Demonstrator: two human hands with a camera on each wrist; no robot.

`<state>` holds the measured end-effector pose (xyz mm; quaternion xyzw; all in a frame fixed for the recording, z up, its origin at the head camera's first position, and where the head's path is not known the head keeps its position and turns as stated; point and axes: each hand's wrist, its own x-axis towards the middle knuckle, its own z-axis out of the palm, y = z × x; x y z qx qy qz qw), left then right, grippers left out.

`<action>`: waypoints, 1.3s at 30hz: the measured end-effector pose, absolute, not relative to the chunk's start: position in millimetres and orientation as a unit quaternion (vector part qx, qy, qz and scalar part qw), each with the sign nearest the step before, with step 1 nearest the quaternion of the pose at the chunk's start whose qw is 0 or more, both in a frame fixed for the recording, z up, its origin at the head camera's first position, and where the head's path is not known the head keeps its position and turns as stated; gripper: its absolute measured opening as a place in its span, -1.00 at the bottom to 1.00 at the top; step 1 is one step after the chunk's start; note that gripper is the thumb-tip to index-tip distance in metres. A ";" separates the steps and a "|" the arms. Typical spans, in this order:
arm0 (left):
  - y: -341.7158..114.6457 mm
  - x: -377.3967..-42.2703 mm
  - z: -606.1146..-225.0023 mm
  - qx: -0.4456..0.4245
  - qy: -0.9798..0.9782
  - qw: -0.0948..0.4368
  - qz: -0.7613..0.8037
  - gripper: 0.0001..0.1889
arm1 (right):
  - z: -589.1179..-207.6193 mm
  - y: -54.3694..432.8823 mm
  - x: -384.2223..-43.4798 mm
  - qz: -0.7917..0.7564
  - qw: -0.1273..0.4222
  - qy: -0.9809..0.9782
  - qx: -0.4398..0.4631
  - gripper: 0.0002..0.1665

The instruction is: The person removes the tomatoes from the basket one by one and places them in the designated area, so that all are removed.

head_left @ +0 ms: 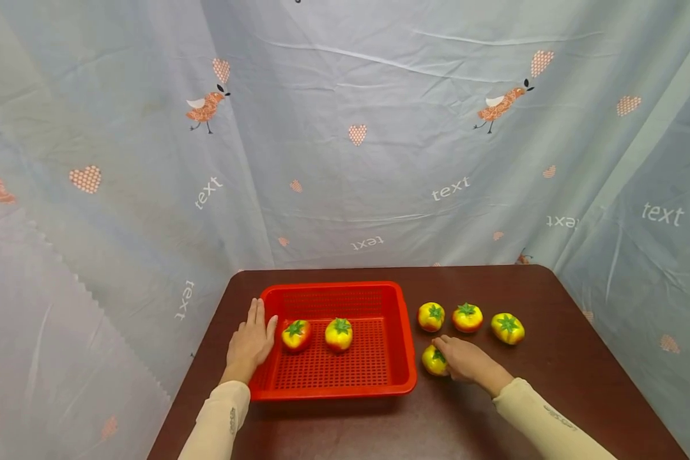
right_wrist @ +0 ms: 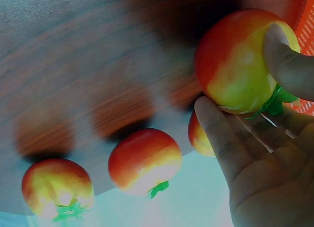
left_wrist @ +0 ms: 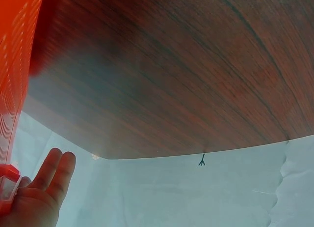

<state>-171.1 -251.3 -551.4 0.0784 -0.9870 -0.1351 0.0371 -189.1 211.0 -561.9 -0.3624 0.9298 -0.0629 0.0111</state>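
My left hand rests on the left rim of a red plastic basket, fingers straight and thumb apart from them. In the left wrist view, the fingers extend beside the basket's outer wall. Two red-and-yellow tomatoes with green leaves, one left and one right, sit inside. Just right of the basket, my right hand grips another tomato. The right wrist view shows thumb and fingers on opposite sides of this tomato; whether it touches the table cannot be told.
Behind the right hand, a left tomato, a middle tomato and a right tomato lie on the dark wooden table. A grey patterned curtain hangs behind and along both sides.
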 end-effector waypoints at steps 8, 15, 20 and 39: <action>-255.5 -171.3 -548.3 0.087 -0.986 0.035 -0.140 -0.25 | -556.7 197.7 -194.3 -0.040 0.016 0.938 -0.344 -0.46; -256.2 -171.5 -547.1 0.083 -0.985 0.043 -0.146 -0.25 | -554.3 200.3 -195.2 -0.043 0.009 0.938 -0.345 -0.41; -253.3 -167.1 -551.4 0.084 -0.985 0.036 -0.146 -0.25 | -560.2 210.4 -192.1 -0.085 0.051 0.938 -0.331 -0.30; -250.6 -169.0 -551.9 0.077 -0.985 0.049 -0.145 -0.26 | -556.6 217.5 -190.0 -0.104 0.086 0.942 -0.307 -0.15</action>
